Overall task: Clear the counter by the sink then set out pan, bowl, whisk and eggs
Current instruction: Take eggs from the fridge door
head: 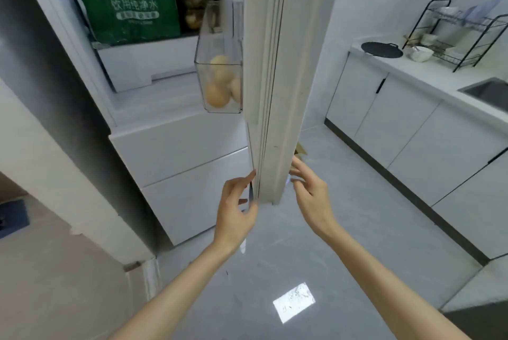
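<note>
Grey floor tiles (330, 243) are seen below an open fridge (178, 147), its door (272, 92) viewed edge-on. Eggs (220, 84) are kept in a clear bin (203, 70) on the door's inner side. The door's lower corner is flanked by both hands. The left hand (236, 210) is loosely curled, thumb touching the seal; whether it grips cannot be told. The right hand (310, 194) is held slack-fingered at the outer face. A pan (382, 49) and bowl (420, 54) are set on the counter (428, 76), beside a rack (467, 34).

Left hand (236, 209) and right hand (312, 196) outstretched, fingers apparently relaxed
</note>
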The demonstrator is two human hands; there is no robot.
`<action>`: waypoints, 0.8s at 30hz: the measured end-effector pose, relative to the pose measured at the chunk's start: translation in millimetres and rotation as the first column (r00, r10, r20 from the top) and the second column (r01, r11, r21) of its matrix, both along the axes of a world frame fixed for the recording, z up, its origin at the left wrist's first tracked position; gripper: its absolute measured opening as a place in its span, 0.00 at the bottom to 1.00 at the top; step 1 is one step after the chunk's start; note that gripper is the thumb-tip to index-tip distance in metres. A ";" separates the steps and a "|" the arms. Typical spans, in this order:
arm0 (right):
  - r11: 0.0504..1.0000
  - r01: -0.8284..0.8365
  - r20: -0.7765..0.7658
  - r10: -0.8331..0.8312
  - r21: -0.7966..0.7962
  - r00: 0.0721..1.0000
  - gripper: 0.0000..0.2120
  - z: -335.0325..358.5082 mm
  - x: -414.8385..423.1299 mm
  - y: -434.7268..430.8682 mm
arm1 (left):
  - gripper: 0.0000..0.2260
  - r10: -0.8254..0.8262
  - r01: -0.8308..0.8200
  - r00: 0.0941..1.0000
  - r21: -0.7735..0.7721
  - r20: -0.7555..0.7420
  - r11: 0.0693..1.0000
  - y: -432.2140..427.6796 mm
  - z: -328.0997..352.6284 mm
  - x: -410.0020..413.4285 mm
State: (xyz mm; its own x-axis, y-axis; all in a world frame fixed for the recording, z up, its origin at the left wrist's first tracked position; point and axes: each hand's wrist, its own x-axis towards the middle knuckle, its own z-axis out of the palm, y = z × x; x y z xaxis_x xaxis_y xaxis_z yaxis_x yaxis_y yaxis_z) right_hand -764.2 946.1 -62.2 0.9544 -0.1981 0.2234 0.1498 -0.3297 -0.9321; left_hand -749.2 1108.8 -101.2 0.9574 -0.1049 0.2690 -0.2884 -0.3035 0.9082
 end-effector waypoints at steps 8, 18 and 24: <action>0.992 0.113 -0.119 -0.106 0.057 0.987 0.31 17.1 -14.3 -96.7 | 0.32 -0.282 0.302 0.945 0.105 -0.167 0.948 -99.0 14.3 7.8; 0.992 0.108 -0.275 -0.087 0.065 0.958 0.30 50.9 -2.1 -182.2 | 0.34 -0.430 0.455 0.888 0.172 -0.165 0.874 -186.6 52.6 35.8; 0.990 0.143 -0.314 -0.131 0.017 0.940 0.29 54.7 11.4 -216.0 | 0.29 -0.294 0.290 0.954 0.069 0.065 0.955 -184.3 103.1 37.8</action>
State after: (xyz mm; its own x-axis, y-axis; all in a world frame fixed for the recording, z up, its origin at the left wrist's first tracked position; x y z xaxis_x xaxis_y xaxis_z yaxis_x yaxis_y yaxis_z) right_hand -752.8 730.1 -7.5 0.9380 -0.3346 -0.0907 -0.1938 -0.2890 -0.9375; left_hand -711.4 924.5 1.9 0.8606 -0.3942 0.3225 -0.4373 -0.2475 0.8646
